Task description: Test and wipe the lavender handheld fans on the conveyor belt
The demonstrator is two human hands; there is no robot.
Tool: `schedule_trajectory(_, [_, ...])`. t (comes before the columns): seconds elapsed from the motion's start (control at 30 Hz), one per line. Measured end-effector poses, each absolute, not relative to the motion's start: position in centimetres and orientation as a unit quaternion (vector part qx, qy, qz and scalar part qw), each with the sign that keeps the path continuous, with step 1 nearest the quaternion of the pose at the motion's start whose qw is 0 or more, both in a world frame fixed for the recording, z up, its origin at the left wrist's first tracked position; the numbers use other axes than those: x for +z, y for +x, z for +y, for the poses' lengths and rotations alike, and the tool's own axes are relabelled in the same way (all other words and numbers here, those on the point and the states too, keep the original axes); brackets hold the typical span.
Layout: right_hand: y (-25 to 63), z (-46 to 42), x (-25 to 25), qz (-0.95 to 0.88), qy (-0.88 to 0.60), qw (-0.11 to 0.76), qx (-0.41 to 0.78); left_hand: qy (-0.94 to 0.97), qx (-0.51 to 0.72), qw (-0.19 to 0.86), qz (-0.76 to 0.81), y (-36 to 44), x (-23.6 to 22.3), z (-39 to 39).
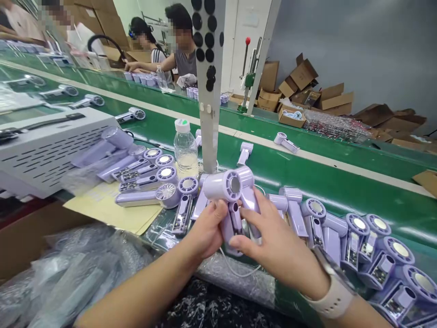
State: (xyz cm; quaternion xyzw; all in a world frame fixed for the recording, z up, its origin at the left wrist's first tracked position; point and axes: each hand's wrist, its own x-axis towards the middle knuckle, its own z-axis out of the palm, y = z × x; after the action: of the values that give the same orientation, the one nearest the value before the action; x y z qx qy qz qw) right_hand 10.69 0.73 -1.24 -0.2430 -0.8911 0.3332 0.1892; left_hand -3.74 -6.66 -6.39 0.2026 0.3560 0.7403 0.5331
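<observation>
My left hand [210, 230] is closed round the handle of a lilac handheld fan [221, 186], its thumb just under the round head. The fan stands upright, and its handle shows a dark opening with a button piece. Against the right side of that handle, my right hand [269, 239] curls with thumb and fingertips on its lower part; the palm side is hidden. Behind the right fingers stands another lilac fan [248, 197], partly covered. To the left of my hands lies a fan with its circuit board exposed [182, 214].
Several open-handled fans [380, 269] line the right side. More lie left beside a water bottle [186, 152] and a slotted white box [58, 152]. A metal post [209, 127] rises ahead. Beyond the green conveyor [327, 159], people work near a lever press [249, 79]. Plastic bags [85, 269] fill the lower left.
</observation>
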Motion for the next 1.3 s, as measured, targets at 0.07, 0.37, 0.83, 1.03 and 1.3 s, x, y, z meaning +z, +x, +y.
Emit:
schedule_trajectory(0.07, [10.9, 0.6, -2.5, -0.856, -0.277, 0.172, 0.401, 0.184, 0.718, 0.564, 0.364, -5.3, -6.8, -7.9])
schedule_trajectory(0.37, [7.4, -4.5, -7.8, -0.840, -0.304, 0.070, 0.444, 0.208, 0.808, 0.443, 0.329, -8.3, -5.5, -8.4])
schedule_trajectory(0.83, [10.6, -5.8, -8.6, -0.519, -0.283, 0.251, 0.767, 0.226, 0.819, 0.454, 0.267, -3.2, -5.5, -4.8])
schedule_trajectory(1.03, [11.9, -4.7, -7.5, -0.683, -0.222, 0.270, 0.641, 0.168, 0.822, 0.486, 0.246, -2.9, -4.7, -5.0])
schedule_trajectory(1.3, [11.7, -5.2, -8.5, -0.633, -0.295, 0.301, 0.649, 0.194, 0.816, 0.500, 0.216, -3.0, -4.0, -5.7])
